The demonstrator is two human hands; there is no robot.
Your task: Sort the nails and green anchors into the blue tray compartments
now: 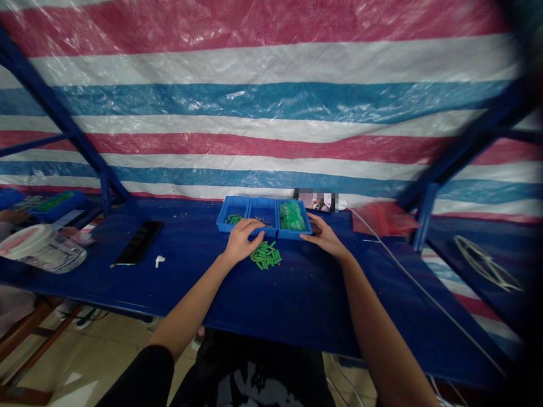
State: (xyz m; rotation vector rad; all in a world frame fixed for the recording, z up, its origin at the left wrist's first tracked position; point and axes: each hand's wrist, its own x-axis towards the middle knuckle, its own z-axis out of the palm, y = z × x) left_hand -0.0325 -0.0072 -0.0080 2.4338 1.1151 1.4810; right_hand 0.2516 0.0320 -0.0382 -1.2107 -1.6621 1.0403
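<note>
A blue three-compartment tray (278, 233) sits at the back of the blue table. Its left compartment has green tube-like pieces (234, 219), the middle one some thin metal pins (265, 221), and the right one a pile of clear and green pieces (292, 216). My left hand (242, 242) lies over the middle compartment's front edge, thumb and fingers apart. With thumb at the front wall and fingers at the side, my right hand (326, 237) grips the tray's right front corner; some of its fingers are hidden. Loose green pieces (266, 255) lie in front of the tray.
A black phone (139, 243), a white earbud (159, 260) and a white bucket (42, 249) are to the left. A red plastic bag (384, 219) and a white cable (407, 271) lie on the right. Blue metal posts flank the table; a striped sheet hangs behind.
</note>
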